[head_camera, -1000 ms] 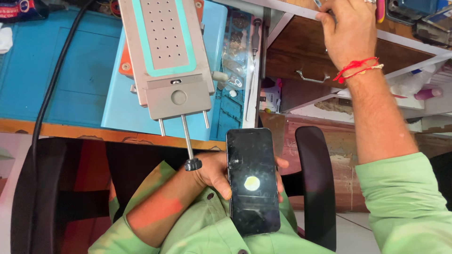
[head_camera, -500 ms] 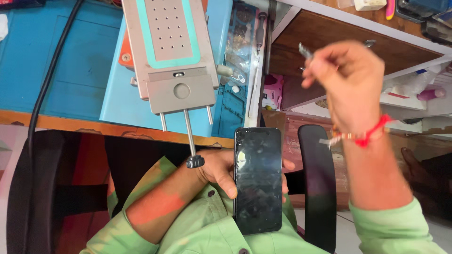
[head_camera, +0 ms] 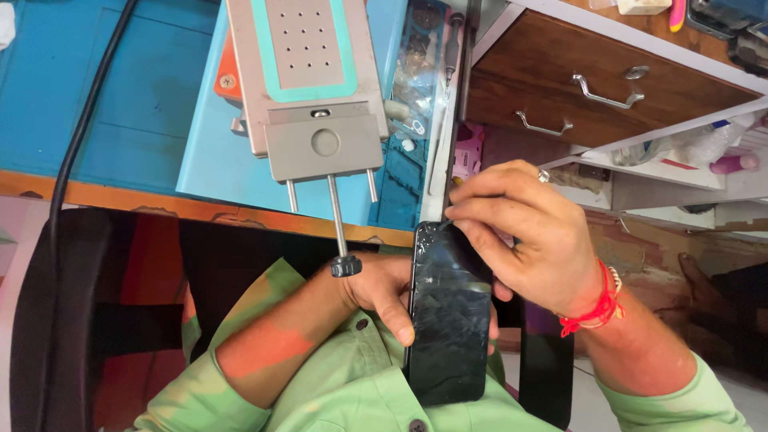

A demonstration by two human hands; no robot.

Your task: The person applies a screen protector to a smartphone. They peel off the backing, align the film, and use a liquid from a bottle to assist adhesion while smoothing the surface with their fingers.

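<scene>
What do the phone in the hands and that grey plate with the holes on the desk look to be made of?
The phone: front seems glass, glossy black, with crack lines catching light. The perforated plate: probably metal, matte silver-grey, edged by a teal band that may be rubber; its threaded rod looks like bare steel.

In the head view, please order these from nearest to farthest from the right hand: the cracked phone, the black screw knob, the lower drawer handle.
From the right hand:
1. Cracked phone, touched at its top edge.
2. Lower drawer handle, above.
3. Black screw knob, to the left.
</scene>
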